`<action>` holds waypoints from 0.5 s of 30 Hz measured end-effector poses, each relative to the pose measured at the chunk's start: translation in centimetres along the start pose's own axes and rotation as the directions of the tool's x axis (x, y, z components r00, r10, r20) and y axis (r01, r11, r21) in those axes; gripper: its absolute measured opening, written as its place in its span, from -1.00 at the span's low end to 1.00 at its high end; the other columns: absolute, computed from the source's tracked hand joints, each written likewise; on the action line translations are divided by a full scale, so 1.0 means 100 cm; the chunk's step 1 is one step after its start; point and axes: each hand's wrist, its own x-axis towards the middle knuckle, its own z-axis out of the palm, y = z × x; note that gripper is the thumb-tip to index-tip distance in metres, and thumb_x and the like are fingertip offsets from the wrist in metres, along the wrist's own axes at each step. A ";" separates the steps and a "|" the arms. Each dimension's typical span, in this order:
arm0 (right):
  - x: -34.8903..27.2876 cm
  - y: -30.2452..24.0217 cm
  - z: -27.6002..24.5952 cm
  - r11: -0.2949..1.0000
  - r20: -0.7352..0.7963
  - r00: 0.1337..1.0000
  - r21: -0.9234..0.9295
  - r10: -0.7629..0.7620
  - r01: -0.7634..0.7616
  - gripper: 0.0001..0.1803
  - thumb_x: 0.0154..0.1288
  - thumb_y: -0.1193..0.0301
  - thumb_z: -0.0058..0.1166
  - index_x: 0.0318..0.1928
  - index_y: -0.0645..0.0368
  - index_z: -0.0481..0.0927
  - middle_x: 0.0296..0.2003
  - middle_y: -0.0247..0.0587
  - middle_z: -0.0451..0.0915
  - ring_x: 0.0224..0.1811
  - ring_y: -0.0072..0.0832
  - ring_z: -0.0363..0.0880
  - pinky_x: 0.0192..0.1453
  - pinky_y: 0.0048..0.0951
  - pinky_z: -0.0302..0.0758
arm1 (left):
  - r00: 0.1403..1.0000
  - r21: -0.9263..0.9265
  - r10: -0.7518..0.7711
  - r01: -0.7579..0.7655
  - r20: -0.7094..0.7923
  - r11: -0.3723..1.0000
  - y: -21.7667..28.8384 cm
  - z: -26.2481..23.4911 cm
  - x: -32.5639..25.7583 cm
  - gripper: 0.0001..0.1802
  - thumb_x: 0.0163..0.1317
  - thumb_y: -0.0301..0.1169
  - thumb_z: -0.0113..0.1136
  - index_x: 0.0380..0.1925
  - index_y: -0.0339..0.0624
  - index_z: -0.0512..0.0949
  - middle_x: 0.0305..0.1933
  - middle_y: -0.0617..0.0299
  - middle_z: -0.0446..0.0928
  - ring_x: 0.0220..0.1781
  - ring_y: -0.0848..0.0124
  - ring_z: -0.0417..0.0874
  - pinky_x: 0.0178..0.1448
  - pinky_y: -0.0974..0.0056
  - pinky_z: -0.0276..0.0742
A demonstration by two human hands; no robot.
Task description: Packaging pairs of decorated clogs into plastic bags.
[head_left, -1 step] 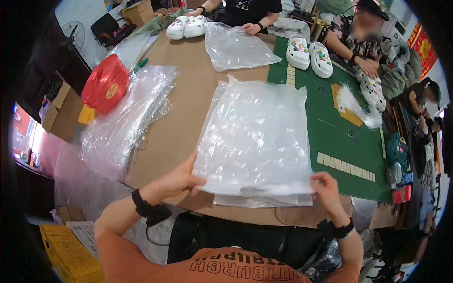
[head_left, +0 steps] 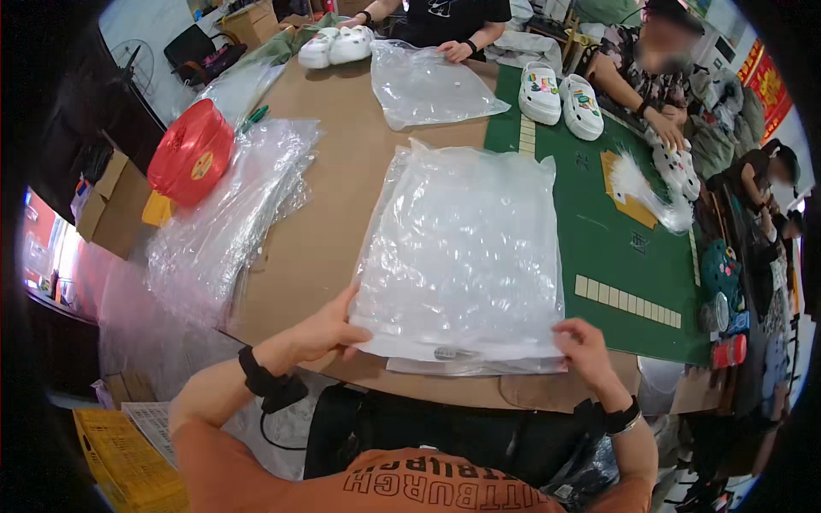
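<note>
From the head view, the person sits at the near edge of a brown desk [head_left: 342, 205] with a clear plastic bag [head_left: 466, 248] lying flat in front of them, stacked on at least one more bag whose edge shows beneath its near side. The left hand [head_left: 329, 329] grips the bag's near left corner, thumb on top and fingers curled under the edge. The right hand [head_left: 586, 346] pinches the near right corner, fingers bent over the plastic. The bag stretches away from the person, its far edge near the middle of the desk and its right side lying over a green mat [head_left: 616, 239]. To the left lies a loose heap of clear bags [head_left: 231, 222], with a red spool [head_left: 192, 154] at its far end. At the far side another clear bag [head_left: 428, 85] lies spread out before a second person, whose hand [head_left: 457, 50] rests at its far edge, beside a pair of white clogs [head_left: 338, 44]. A second pair of decorated clogs [head_left: 560, 94] stands on the mat's far end.
</note>
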 end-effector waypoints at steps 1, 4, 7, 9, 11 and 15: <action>-0.001 0.006 0.000 1.000 0.002 1.000 0.004 -0.001 0.001 -0.80 0.17 0.45 0.05 -0.19 0.23 0.47 -0.49 -0.42 0.43 -0.55 -0.73 0.40 -0.56 -0.71 0.35 | 0.986 0.123 -0.160 0.165 -0.045 0.979 -0.011 -0.006 -0.001 -0.10 0.03 -0.60 0.07 0.33 -0.14 -0.20 -0.29 0.19 0.48 -0.52 0.55 0.43 -0.53 0.42 0.37; 0.004 0.015 0.000 0.994 0.002 0.994 0.026 0.110 -0.110 -0.78 0.19 0.45 0.03 -0.15 0.23 0.46 -0.50 -0.42 0.41 -0.57 -0.73 0.38 -0.55 -0.71 0.33 | 0.874 0.576 0.416 -0.210 -0.252 0.790 0.007 -0.047 0.017 -0.29 0.08 -0.52 0.07 0.27 -0.18 0.06 -0.39 0.23 0.49 -0.41 0.53 0.50 -0.41 0.40 0.42; -0.001 0.017 -0.008 0.987 -0.006 0.993 0.115 0.114 -0.113 -0.79 0.20 0.45 0.03 -0.15 0.24 0.46 -0.50 -0.42 0.41 -0.58 -0.74 0.37 -0.55 -0.72 0.33 | 0.720 0.764 0.694 -0.455 0.012 0.458 0.092 -0.009 0.045 -0.50 0.16 -0.48 0.01 0.14 -0.20 0.25 -0.26 0.11 0.50 -0.25 0.34 0.53 -0.18 0.30 0.44; 0.003 0.026 -0.010 0.986 0.041 0.994 0.127 0.101 -0.106 -0.79 0.21 0.44 0.02 -0.15 0.22 0.46 -0.51 -0.42 0.41 -0.58 -0.74 0.36 -0.54 -0.71 0.33 | 0.627 0.772 0.679 -0.621 0.382 0.139 0.109 0.038 0.080 -0.55 0.19 -0.41 0.00 0.11 -0.16 0.29 -0.03 0.03 0.45 -0.01 0.17 0.43 0.03 0.14 0.34; 0.004 0.035 -0.005 0.988 0.046 0.994 0.113 0.103 -0.108 -0.80 0.21 0.44 0.02 -0.15 0.21 0.47 -0.52 -0.44 0.40 -0.59 -0.75 0.36 -0.54 -0.71 0.33 | 0.719 0.820 0.475 -0.572 0.508 -0.012 0.090 0.082 0.130 -0.46 0.24 -0.14 -0.07 0.20 -0.03 0.21 0.22 0.01 0.24 0.26 0.07 0.19 0.20 -0.16 0.12; -0.010 0.032 0.009 0.990 0.056 0.991 -0.081 0.124 -0.119 -0.79 0.19 0.43 0.05 -0.16 0.20 0.50 -0.61 -0.45 0.42 -0.62 -0.73 0.40 -0.58 -0.67 0.34 | 0.693 0.843 0.486 -0.480 0.533 -0.241 0.028 0.079 0.214 -0.37 0.24 0.04 -0.19 0.27 0.09 0.09 0.36 0.03 0.00 0.38 -0.04 -0.06 0.24 -0.36 -0.19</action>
